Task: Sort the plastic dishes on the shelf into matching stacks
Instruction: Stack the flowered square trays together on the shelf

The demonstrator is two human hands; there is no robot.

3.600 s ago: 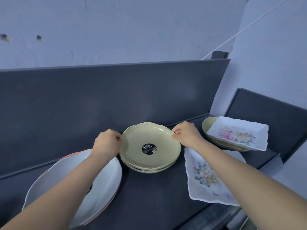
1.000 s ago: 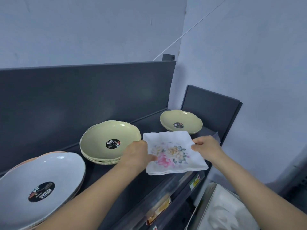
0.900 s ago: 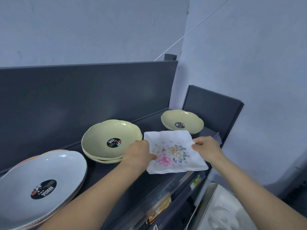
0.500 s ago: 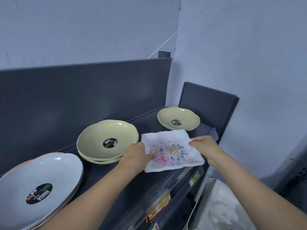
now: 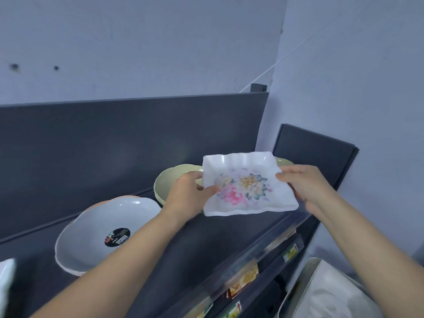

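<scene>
I hold a white square plate with a flower print in both hands, lifted above the dark shelf and tilted toward me. My left hand grips its left edge, my right hand its right edge. Behind the left hand lies a stack of pale green round plates, partly hidden. A sliver of another green plate shows behind the square plate. At the left sits a grey round plate with a black sticker on top of an orange one.
A dark back panel and a side panel close off the shelf. Price labels run along its front edge. A white edge of another dish shows at far left. A pale container sits below right.
The flowered plate has been raised off the shelf and tipped toward me, both hands still on it. The view has swung left, so the far green plate is now mostly hidden.
</scene>
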